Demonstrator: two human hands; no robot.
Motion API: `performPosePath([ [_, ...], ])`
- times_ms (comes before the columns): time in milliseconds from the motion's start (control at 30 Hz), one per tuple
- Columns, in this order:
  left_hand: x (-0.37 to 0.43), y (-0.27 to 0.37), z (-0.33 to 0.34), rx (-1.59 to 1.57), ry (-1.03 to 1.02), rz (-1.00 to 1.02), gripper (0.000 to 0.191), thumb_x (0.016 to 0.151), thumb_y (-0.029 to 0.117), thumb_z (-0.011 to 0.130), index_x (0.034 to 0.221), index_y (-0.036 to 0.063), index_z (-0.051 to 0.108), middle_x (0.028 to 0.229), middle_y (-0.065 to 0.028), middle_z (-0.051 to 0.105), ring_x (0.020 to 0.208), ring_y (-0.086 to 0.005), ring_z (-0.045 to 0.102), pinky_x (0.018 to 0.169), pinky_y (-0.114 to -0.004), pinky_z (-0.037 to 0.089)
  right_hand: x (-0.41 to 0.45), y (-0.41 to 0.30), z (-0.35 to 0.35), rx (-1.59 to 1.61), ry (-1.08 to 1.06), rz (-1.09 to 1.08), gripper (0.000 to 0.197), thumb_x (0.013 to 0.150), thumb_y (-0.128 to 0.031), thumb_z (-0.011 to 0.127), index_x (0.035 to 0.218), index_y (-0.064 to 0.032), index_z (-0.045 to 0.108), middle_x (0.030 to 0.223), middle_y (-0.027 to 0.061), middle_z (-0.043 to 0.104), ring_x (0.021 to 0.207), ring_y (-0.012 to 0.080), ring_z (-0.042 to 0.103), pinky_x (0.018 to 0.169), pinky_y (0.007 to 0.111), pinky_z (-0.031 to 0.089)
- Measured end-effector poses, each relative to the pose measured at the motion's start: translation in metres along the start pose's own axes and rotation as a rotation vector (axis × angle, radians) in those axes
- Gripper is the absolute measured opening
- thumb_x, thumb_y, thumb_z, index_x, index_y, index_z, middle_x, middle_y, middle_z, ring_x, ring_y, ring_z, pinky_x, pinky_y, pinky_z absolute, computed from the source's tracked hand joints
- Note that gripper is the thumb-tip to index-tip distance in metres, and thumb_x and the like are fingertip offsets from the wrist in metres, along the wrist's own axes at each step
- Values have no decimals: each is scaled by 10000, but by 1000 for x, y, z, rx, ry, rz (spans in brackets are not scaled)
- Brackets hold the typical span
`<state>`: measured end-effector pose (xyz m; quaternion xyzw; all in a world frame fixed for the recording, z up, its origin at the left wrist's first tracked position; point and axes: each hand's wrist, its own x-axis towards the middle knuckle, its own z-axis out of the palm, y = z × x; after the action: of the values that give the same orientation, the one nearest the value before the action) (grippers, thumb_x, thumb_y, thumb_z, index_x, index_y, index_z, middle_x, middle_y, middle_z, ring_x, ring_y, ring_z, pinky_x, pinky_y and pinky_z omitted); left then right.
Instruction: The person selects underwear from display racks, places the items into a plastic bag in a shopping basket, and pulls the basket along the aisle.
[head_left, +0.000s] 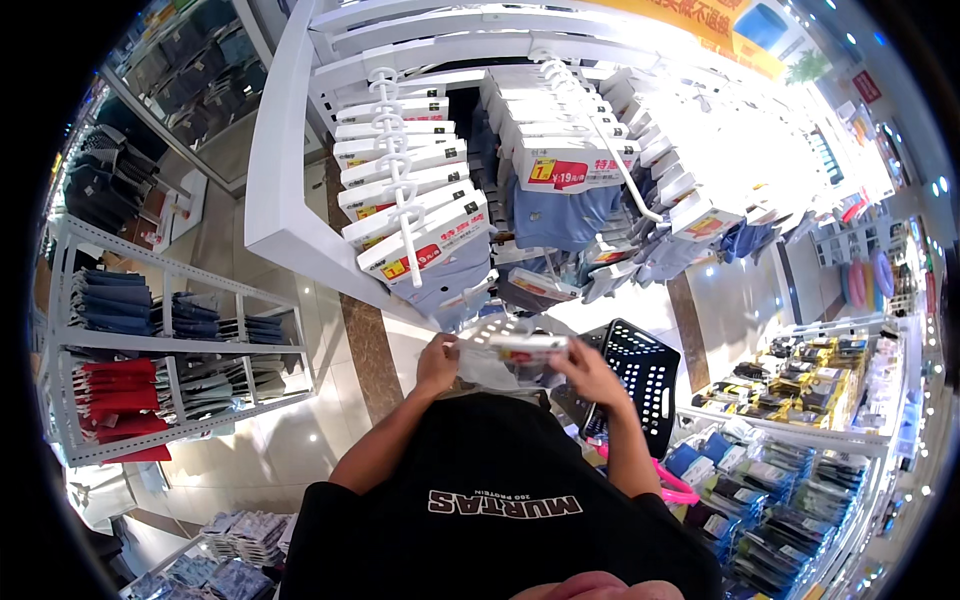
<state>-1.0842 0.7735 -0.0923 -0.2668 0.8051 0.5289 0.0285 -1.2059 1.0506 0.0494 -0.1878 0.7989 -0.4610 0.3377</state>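
Between my hands is a clear plastic package with a white printed header card (531, 343), blurred and held in front of my waist. My left hand (437, 365) grips its left edge. On the other side, my right hand (591, 373) pinches the package by the end of the header card. Just beyond it, packs of grey-blue garments (450, 274) with white header cards hang from a white display hook (401, 195). A second hook (611, 142) carries similar packs, with a blue garment (566, 214) at its front.
A black perforated plastic basket (637, 375) stands right of my right forearm, near a pink handle or ring (679, 487). White shelving (184, 345) with folded clothes is at left. Packaged goods (780, 502) fill the display at right. The white rack frame (281, 150) juts out ahead.
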Motion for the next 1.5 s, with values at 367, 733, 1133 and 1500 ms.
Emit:
performPosePath([
  [367,-15,-41,13,66,-138,4,367,822,158,589,1176,60,596,714,-158,660,676,-299,674,664,-409,509,54,-128,-74,775,423,-614,327,1008,-180,539,1269,13,498,1175,90,621,1055,134,573,932,278,444],
  [733,-29,-44,-5,18,-94,21,351,818,95,619,1157,7,598,685,-161,640,602,-263,640,595,-392,492,83,-149,-66,864,451,-686,330,1014,-229,540,1248,2,519,1175,79,620,1069,119,551,962,262,412],
  [1133,-41,-34,-7,-48,-272,-72,406,863,70,562,1266,18,556,644,-126,623,550,-184,608,548,-342,481,82,-143,-49,589,635,-541,332,956,-137,624,1232,23,533,1110,55,622,999,101,566,890,245,445],
  [1500,-28,-19,25,-114,-532,-83,327,887,36,562,1212,1,576,634,-67,588,485,-124,544,451,-276,433,-28,-55,-10,67,662,-233,187,863,-103,704,1017,-8,658,901,92,665,795,157,654,751,275,524],
])
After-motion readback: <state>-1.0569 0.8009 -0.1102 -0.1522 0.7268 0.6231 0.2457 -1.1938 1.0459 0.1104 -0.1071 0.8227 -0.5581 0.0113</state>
